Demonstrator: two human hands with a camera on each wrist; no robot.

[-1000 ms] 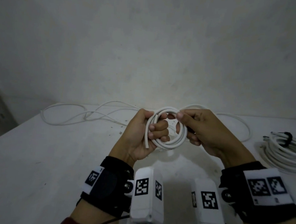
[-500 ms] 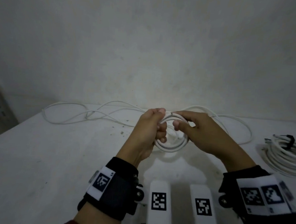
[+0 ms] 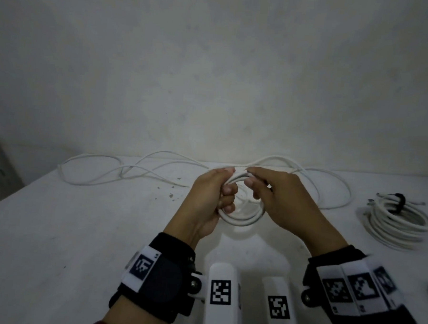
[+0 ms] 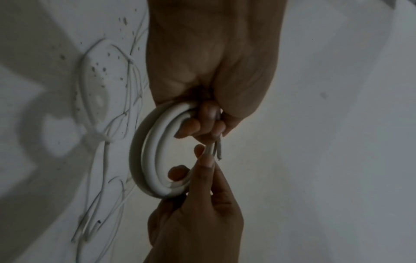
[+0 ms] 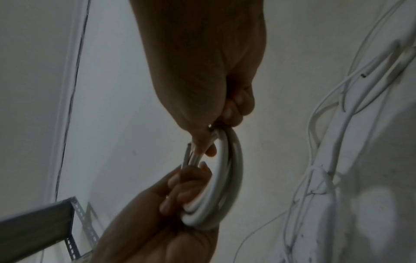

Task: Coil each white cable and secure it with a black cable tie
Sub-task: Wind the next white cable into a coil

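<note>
Hands met over the table (image 3: pixel 85 229), both closed on one small coil (image 3: pixel 242 219) of white cable held just above the surface. The left hand (image 3: pixel 206 201) gripped the coil's left side, its fingers (image 3: pixel 229 190) curled through the ring and the thumb on top. The right hand (image 3: pixel 280 202) held the coil's right side and top, thumb and forefinger pinching the turns close to the left thumb. In the left wrist view, the coil (image 4: pixel 153 153) showed as two or three thick turns side by side, the left hand (image 4: pixel 211 71) wrapped over one end and the right hand (image 4: pixel 198 213) over the other, with a thin cable end (image 4: pixel 217 151) poking out between the two sets of fingertips. The right wrist view gave the same grip from the other side: the right hand (image 5: pixel 202 71) above, the left hand (image 5: pixel 162 222) below, the coil (image 5: pixel 227 178) between them.

Behind the hands, loose cable (image 3: pixel 123 172) sprawled in slack loops along the table's far edge by the wall (image 3: pixel 212 75), running on to the right past the hands. Well to the right lay a finished coil (image 3: pixel 398 223), flat on the table, bound at its far side by a black tie (image 3: pixel 399 201). A grey slotted metal frame (image 5: pixel 38 231) showed at the lower left of the right wrist view.
</note>
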